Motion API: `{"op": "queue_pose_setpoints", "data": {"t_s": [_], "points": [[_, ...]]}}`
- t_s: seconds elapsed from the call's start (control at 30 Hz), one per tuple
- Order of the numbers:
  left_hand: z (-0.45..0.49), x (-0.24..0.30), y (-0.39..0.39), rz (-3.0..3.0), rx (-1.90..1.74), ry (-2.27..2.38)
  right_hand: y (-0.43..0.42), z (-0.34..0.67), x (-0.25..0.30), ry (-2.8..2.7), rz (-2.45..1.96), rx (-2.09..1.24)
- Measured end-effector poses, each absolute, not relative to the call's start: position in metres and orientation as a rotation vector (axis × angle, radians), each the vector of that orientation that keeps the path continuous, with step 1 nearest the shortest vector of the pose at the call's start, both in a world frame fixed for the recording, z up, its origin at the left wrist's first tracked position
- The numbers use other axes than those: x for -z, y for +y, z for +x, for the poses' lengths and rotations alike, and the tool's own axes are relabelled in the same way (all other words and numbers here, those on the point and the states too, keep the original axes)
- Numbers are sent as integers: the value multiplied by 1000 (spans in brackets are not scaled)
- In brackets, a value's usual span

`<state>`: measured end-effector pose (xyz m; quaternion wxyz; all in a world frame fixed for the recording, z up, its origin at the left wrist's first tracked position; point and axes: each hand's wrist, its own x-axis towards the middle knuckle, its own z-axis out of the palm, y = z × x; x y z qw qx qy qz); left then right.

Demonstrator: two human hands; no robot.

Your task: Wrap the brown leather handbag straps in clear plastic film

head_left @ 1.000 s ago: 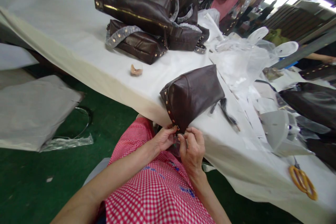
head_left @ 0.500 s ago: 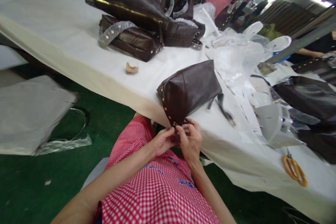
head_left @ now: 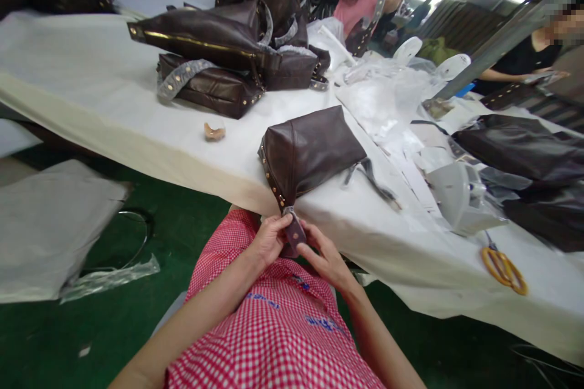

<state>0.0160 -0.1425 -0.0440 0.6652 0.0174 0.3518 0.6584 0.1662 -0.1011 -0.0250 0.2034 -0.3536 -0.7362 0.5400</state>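
Observation:
A dark brown leather bag [head_left: 314,146] lies on its side on the white-covered table, its studded edge towards me. From its near corner a short brown strap [head_left: 295,233] with a metal stud hangs past the table edge over my lap, clear film at its top. My left hand [head_left: 271,240] pinches the strap from the left, thumb on its face. On the other side, my right hand [head_left: 326,258] has its thumb and fingers at the strap's right edge; some fingertips are hidden behind it.
Several brown bags [head_left: 210,36] are piled further back. A curled tan scrap [head_left: 214,131] lies left of the bag. To the right are a loose dark strap [head_left: 381,182], clear plastic [head_left: 378,97], a grey dispenser [head_left: 460,197] and orange-handled scissors [head_left: 504,268]. Co-workers stand behind.
The strap now shows between my hands, turned face up. My right hand has moved off the studded corner to the strap's right edge. The view has shifted, so everything on the table sits further left.

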Motion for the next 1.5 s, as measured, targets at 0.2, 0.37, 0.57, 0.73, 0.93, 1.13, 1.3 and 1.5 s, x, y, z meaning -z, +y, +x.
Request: {"op": "queue_pose_setpoints", "data": {"t_s": [0.2, 0.37, 0.57, 0.73, 0.93, 1.13, 1.3, 1.5], "points": [[15, 42, -139, -12, -1525, 804, -111, 178, 39, -2127, -1026, -1525], [17, 46, -135, -12, -1532, 836, -109, 167, 36, -1895, -998, -1759], [20, 46, -137, 8, -1552, 835, -109, 151, 35, -1723, -1113, -1695], [26, 47, -137, 13, -1537, 802, -108, 141, 30, -1831, -1192, -1385], [32, 48, -151, 151, -1473, 724, -97, 131, 20, -1951, -1222, -1185], [37, 54, -161, 479, -1300, 948, -82, 122, 4, -2095, -1144, -1130], [26, 43, -154, 222, -1508, 927, -82, 143, 5, -2047, -875, -1727], [8, 24, -152, 178, -1497, 873, -99, 188, 40, -1969, -813, -2147]]}}
